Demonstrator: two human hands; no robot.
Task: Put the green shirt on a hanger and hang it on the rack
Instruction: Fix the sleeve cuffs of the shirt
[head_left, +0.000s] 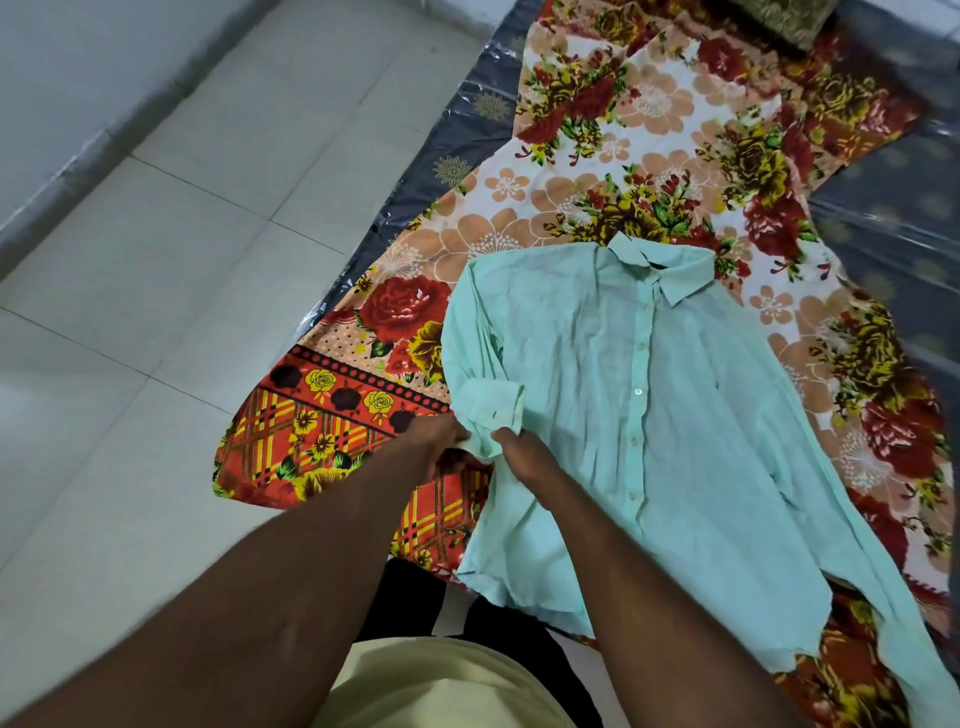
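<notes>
The pale green button-up shirt (639, 415) lies flat and face up on a flowered bedsheet (597, 171), collar pointing away from me. Its left sleeve is folded inward, with the rolled cuff (491, 408) near the shirt's left edge. My left hand (441, 441) pinches the fabric just below that cuff from the left side. My right hand (524, 457) grips the same bunch of fabric from the right. The other sleeve trails toward the lower right corner. No hanger or rack is in view.
The bedsheet covers a dark mattress wrapped in clear plastic (457, 130), lying on a pale tiled floor (156, 312). A patterned cushion (774, 15) sits at the far top. My cream shirt and dark trousers (431, 686) show at the bottom.
</notes>
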